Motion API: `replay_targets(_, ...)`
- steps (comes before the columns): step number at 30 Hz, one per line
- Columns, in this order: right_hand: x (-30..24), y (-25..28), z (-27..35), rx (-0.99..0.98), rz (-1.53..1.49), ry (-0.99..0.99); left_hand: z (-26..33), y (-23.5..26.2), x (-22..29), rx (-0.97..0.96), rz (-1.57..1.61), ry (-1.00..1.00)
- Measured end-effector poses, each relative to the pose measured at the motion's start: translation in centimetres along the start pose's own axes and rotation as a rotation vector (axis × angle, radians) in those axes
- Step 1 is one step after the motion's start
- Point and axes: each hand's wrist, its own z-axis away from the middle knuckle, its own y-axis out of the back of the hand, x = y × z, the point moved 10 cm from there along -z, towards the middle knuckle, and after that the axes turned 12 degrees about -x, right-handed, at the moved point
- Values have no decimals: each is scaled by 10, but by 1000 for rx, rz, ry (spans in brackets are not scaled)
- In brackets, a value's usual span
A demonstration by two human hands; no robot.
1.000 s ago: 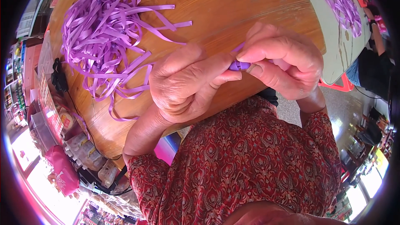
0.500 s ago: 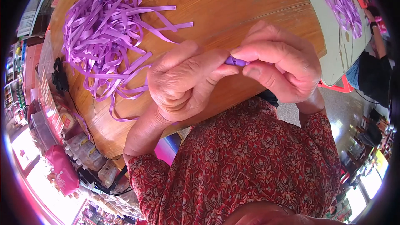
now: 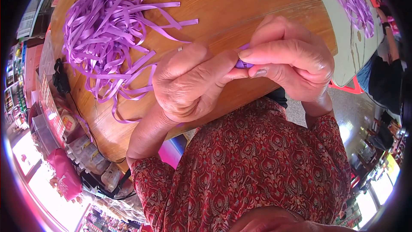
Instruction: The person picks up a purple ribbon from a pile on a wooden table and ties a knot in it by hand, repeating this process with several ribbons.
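Over the wooden table's near edge, my two hands meet at a small folded piece of purple ribbon (image 3: 243,64). My left hand (image 3: 186,83) pinches one end between thumb and forefinger, its other fingers curled in. At the other end, the thumb and forefinger of my right hand (image 3: 296,60) press close to the left fingertips. Most of the piece is covered by the fingers, so how it is folded cannot be made out. A loose heap of purple ribbons (image 3: 101,38) lies beyond my left hand, a few ends trailing toward it.
The round wooden table (image 3: 214,0) adjoins a pale table (image 3: 348,62) with another purple ribbon bundle (image 3: 349,4). A black cable (image 3: 61,77) runs along the left edge, near a pink pouch (image 3: 64,174). Another person's arm (image 3: 391,45) shows at right by a red stool (image 3: 352,87).
My right thumb and forefinger have shifted closer to the left fingertips and cover more of the ribbon piece. A bit of purple now shows above the right forefinger. The heap looks unchanged.
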Motion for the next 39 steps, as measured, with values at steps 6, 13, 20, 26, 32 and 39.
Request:
replay_targets(6,8,1,5,29,-124,-42,0,-1,0,1,-11,8)
replay_targets(13,-10,-1,1,-37,41,69,2,-8,3,-164,-114,94)
replay_targets(20,-15,-3,0,-136,39,83,-1,-6,10,-70,-9,-82)
replay_targets(26,-17,-1,0,-100,65,85,-3,-6,2,-103,77,7)
replay_targets(32,-13,-3,-3,-19,94,63,2,3,-7,28,87,80)
replay_targets(39,-7,0,-2,-4,8,59,0,2,-4,7,89,59)
